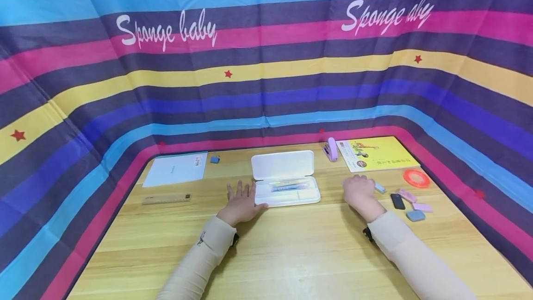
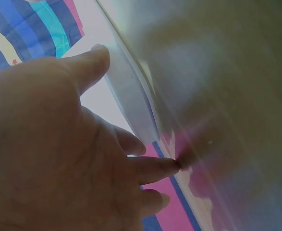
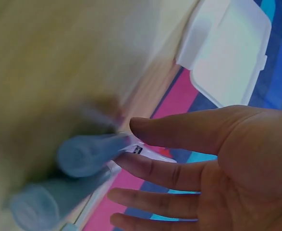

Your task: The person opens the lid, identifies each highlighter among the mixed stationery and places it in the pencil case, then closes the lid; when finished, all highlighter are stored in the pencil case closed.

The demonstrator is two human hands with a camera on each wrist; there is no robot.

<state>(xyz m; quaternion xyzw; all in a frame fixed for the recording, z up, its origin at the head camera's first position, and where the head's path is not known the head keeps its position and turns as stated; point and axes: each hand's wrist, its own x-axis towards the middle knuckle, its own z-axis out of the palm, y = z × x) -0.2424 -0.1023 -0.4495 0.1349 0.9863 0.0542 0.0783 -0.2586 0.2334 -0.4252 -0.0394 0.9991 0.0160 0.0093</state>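
My left hand (image 1: 241,205) lies with fingers spread on the table, its thumb at the lower left corner of a white pencil case (image 1: 287,200). The case stands with its lid raised, and several slim pens (image 1: 289,185) lie inside. In the left wrist view the thumb overlaps the case's side wall (image 2: 131,91). My right hand (image 1: 360,193) is right of the case. Its thumb and index finger pinch the narrow end of a blue-grey tube (image 3: 90,155). A second similar tube (image 3: 44,204) lies beside it. In the head view the hand hides most of the pinched one.
Right of my right hand lie pink, black and grey-blue erasers (image 1: 415,215) and an orange tape ring (image 1: 416,178). Behind are a yellow book (image 1: 379,152) and a purple stapler (image 1: 331,149). A ruler (image 1: 166,198), white notebook (image 1: 175,170) and small blue sharpener (image 1: 214,159) lie left.
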